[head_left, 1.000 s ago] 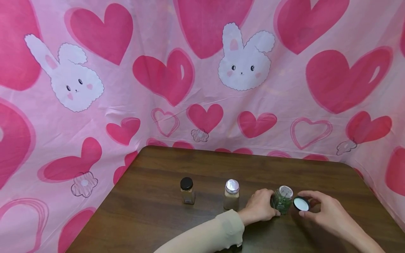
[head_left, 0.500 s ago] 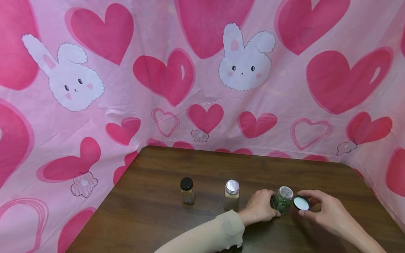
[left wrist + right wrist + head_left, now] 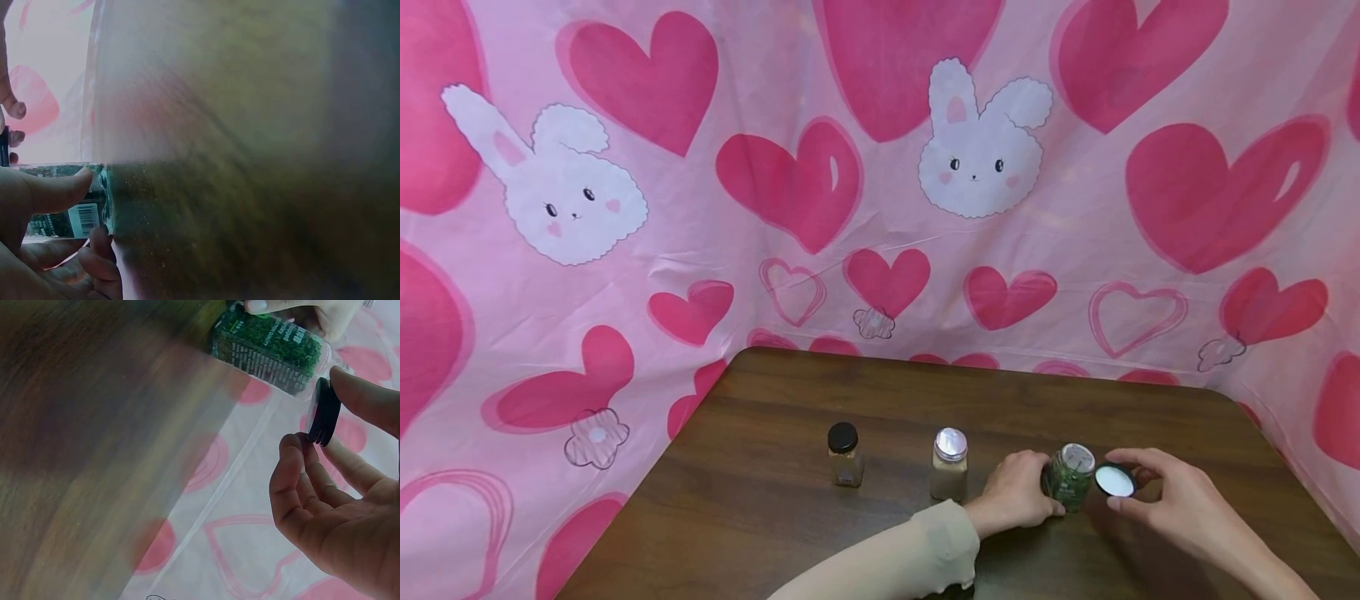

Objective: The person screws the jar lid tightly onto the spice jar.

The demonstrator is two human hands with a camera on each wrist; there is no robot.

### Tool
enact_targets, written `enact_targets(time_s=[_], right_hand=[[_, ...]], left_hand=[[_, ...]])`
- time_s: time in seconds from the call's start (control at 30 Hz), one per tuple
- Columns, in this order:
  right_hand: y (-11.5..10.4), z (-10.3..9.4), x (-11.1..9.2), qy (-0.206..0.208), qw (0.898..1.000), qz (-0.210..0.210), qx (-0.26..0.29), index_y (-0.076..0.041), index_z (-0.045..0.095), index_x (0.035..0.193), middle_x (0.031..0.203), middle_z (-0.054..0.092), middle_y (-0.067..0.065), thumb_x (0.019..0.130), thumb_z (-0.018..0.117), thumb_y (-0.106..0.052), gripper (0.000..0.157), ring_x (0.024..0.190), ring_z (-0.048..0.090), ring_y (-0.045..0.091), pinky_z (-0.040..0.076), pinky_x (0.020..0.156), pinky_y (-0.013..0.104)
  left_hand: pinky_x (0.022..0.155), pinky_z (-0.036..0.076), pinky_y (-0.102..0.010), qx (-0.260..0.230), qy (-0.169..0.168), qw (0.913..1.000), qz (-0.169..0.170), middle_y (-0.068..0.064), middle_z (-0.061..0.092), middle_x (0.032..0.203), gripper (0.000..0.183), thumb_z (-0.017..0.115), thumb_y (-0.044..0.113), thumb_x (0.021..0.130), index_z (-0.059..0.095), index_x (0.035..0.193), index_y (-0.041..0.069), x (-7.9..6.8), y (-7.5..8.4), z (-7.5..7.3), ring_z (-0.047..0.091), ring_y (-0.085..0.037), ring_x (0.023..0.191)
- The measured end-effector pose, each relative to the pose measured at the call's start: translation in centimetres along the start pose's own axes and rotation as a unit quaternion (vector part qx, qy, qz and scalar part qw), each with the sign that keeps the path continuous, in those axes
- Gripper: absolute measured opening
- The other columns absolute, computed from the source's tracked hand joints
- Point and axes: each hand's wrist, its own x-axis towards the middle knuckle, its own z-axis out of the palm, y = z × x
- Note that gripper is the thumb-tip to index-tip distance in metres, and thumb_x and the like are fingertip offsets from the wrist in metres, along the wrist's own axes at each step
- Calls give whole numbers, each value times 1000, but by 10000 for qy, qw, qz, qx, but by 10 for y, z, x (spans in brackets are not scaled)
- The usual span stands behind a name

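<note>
My left hand [image 3: 1017,490] grips a clear glass spice jar [image 3: 1070,479] of green dried herbs around its side, thumb toward the front. The jar's lid is off, and a pale top with dark marks shows at its mouth. In the right wrist view the herb jar [image 3: 269,347] has white print on its side; in the left wrist view a barcode label [image 3: 84,219] shows between thumb and fingers. Just right of the jar's mouth, my right hand [image 3: 1183,504] pinches a black lid [image 3: 1115,482] by its edge, white lining facing the jar.
Left of the hands stand two more spice jars: one with a silvery top [image 3: 950,467], close to the left wrist, and one with a black cap [image 3: 845,457]. Part of a dark object [image 3: 957,591] shows under the left sleeve. A pink heart-print cloth [image 3: 880,208] hangs behind the brown table [image 3: 760,467].
</note>
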Motion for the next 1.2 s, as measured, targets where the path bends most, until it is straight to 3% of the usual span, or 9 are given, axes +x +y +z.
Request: enact_targets(time_s=[0.3, 1.0, 1.2], right_hand=[[-3, 2, -1, 205, 9995, -223, 89, -7, 75, 113, 101, 69, 0, 67, 99, -11, 52, 79, 57, -1, 51, 60, 28], [-6, -5, 2, 105, 9997, -186, -68, -7, 75, 114, 96, 68, -2, 69, 98, -15, 52, 78, 56, 0, 45, 59, 27], [-7, -5, 4, 207, 9991, -352, -88, -7, 75, 111, 95, 68, -3, 67, 99, -13, 50, 78, 56, -1, 43, 60, 27]], left_hand=[[78, 51, -24, -15, -37, 10000, -51, 15, 69, 98, 49, 100, 32, 72, 76, 114, 22, 1, 0, 0, 62, -2, 93], [78, 51, -23, -109, -111, 9999, -37, 14, 69, 99, 50, 99, 30, 72, 76, 116, 21, -2, 1, -3, 62, -2, 92], [78, 51, -23, -99, -111, 9999, -23, 14, 68, 98, 49, 99, 30, 73, 76, 115, 21, -1, 0, -2, 62, -2, 91]])
